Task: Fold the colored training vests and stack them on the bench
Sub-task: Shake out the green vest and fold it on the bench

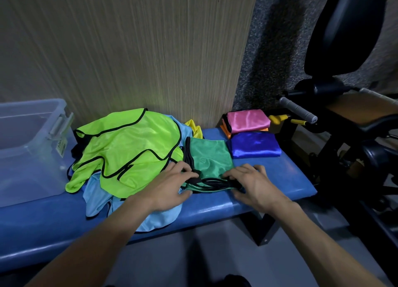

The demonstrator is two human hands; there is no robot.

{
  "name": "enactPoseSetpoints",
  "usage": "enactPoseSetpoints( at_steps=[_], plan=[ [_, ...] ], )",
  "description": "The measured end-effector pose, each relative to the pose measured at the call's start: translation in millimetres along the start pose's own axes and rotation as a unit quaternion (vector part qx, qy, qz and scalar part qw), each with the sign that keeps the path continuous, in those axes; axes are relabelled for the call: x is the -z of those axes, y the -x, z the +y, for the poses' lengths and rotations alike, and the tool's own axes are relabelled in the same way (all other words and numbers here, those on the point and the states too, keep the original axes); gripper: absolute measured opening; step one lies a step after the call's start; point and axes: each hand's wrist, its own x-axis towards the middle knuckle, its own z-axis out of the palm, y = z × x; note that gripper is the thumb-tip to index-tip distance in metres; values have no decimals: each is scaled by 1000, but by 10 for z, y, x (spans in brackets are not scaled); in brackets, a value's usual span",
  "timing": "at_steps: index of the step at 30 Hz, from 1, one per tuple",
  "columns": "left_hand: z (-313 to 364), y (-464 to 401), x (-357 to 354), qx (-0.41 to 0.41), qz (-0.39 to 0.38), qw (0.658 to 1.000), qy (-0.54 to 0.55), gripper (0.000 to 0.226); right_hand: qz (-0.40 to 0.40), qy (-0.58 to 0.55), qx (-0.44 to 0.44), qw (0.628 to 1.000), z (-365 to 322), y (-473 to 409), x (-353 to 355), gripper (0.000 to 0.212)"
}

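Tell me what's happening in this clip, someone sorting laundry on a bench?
A person is folding training vests on a blue bench. Both hands, left hand and right hand, grip the near edge of a dark green vest. A royal blue vest and a pink vest on an orange one already lie folded at right. An unfolded heap topped by a lime vest waits at left.

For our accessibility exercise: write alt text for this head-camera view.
Both hands, left hand and right hand, grip the near edge of a dark green mesh vest on a blue padded bench. Folded pink and royal blue vests lie beyond; a lime-green vest tops an unfolded pile at left.
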Motion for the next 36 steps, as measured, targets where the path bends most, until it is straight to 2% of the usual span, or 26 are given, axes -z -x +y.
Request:
enactPoseSetpoints(
  at_steps=[3,6,9,11,14,18,21,26,29,33,36],
  plan=[
    [-2,-18,-70,16,33,998,60,46,9,-16,-26,999,-51,-7,-3,43],
    [3,8,-94,5,62,995,82,38,-5,-101,-68,993,-34,53,71,41],
    [73,70,-62,-68,87,993,43,45,-20,-214,-94,972,41,171,151,28],
    [147,116,-49,-101,77,991,39,56,-47,-305,-115,944,55,258,196,25],
    [262,181,-95,-52,36,990,127,71,-49,-351,-134,926,41,340,233,21],
    [328,180,-159,43,62,971,229,42,-25,-398,-146,905,-15,380,210,15],
    [368,133,-166,92,97,961,243,54,15,-422,-178,889,-84,377,174,13],
    [439,31,-169,165,133,951,227,52,76,-347,-236,905,-127,168,-14,7],
    [422,-72,-157,224,132,945,200,53,93,-301,-275,908,-187,-18,-46,16],
    [349,-216,-139,280,105,936,185,55,89,-244,-312,914,-232,-210,-75,24],
    [312,-300,-123,315,92,927,183,56,65,-149,-327,931,-269,-287,-104,29]
  ],
)
